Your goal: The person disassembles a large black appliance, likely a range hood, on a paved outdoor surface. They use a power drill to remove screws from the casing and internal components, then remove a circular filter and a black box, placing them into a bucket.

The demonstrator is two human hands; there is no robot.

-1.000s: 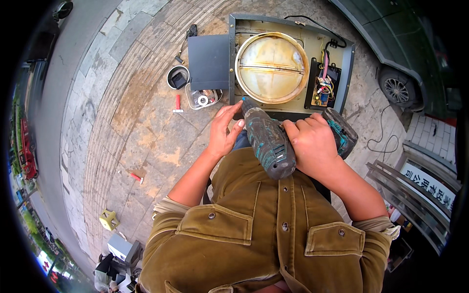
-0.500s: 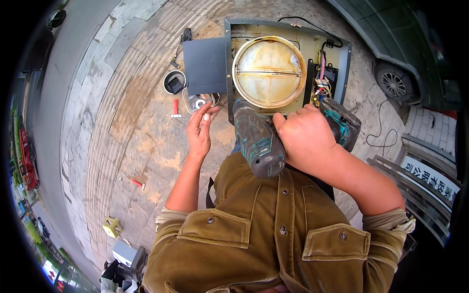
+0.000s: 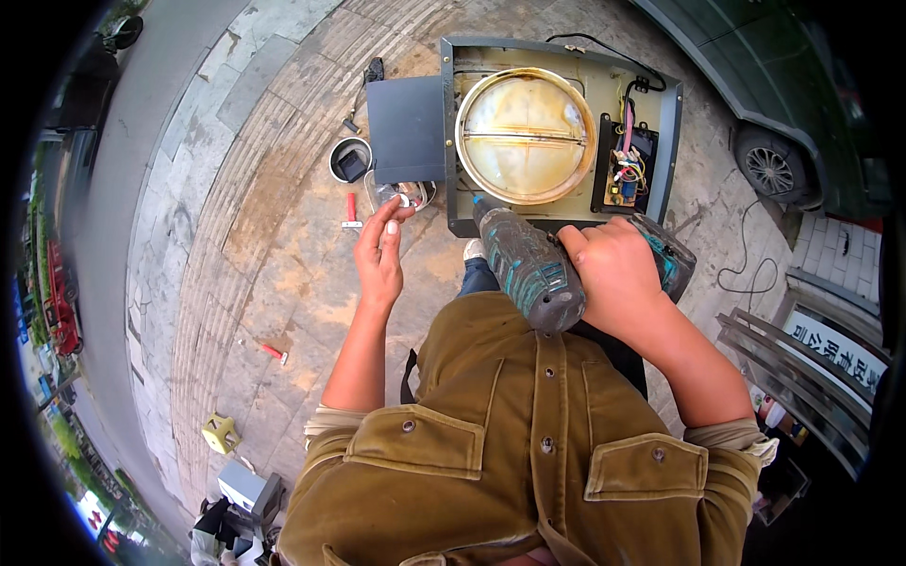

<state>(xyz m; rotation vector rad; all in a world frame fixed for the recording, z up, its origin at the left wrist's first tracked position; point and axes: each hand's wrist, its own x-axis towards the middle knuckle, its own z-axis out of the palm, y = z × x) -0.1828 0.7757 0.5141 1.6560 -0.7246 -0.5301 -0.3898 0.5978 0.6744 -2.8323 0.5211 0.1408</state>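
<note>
A dark, scuffed cordless drill point(image 3: 528, 259) with teal trim is gripped by my right hand point(image 3: 613, 259), fingers wrapped around its handle. Its tip points up-left over the near left corner of an opened metal appliance housing point(image 3: 675, 141); whether the tip touches anything there I cannot tell. Inside the housing sits a round, yellow-stained pale disc point(image 3: 526, 137) with a seam across it. Beside that lies a circuit board with wires point(image 3: 629, 179). My left hand point(image 3: 379, 259) is raised left of the housing, its fingers loosely stretched and nothing visible in them.
Left of the housing lie a dark flat panel point(image 3: 406, 127), a white round container point(image 3: 335, 162) with a black item inside, and a red-handled scraper point(image 3: 352, 209). Another small red tool point(image 3: 274, 354) and a yellow stool point(image 3: 220, 434) are lower left. A parked car point(image 3: 769, 165) stands at right.
The drill and my right hand have shifted right, away from my left hand. The drill's tip now shows by the housing's near left corner. The view has shifted slightly.
</note>
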